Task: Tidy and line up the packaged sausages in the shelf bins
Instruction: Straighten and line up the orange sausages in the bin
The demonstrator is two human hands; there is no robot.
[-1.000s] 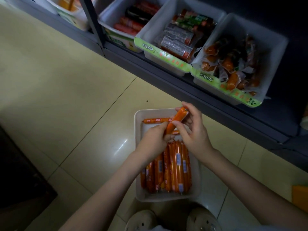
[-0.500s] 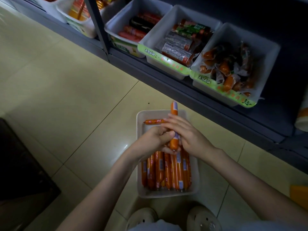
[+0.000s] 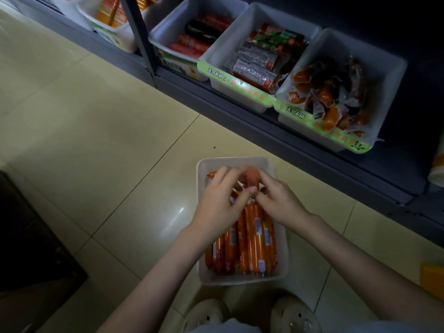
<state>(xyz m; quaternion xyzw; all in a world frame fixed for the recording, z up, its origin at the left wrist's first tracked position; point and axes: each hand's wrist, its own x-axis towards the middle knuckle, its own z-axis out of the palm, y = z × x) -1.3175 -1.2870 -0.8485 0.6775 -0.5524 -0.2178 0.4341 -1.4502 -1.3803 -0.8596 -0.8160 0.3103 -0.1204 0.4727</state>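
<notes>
A white bin [image 3: 240, 162] stands on the floor tiles in front of me. Several orange packaged sausages [image 3: 249, 243] lie side by side along its near half. One more sausage [image 3: 211, 174] lies crosswise at the far end. My left hand [image 3: 221, 203] and my right hand [image 3: 278, 203] meet over the bin's far half. Between their fingertips is a motion-blurred orange sausage [image 3: 252, 176], pinched from both sides and raised above the row.
A dark low shelf runs across the back right, holding a bin of red sausages [image 3: 173, 22], a bin of flat packs [image 3: 230, 34] and a bin of loose wrapped sausages [image 3: 384, 68]. My shoes [image 3: 206, 316] are just behind the floor bin. A dark object [image 3: 28, 236] sits left.
The held sausage went from slanted, to upright along the bin, to now lifted and blurred over the far end. Both hands moved slightly toward the far end; the camera tilted closer to the shelf.
</notes>
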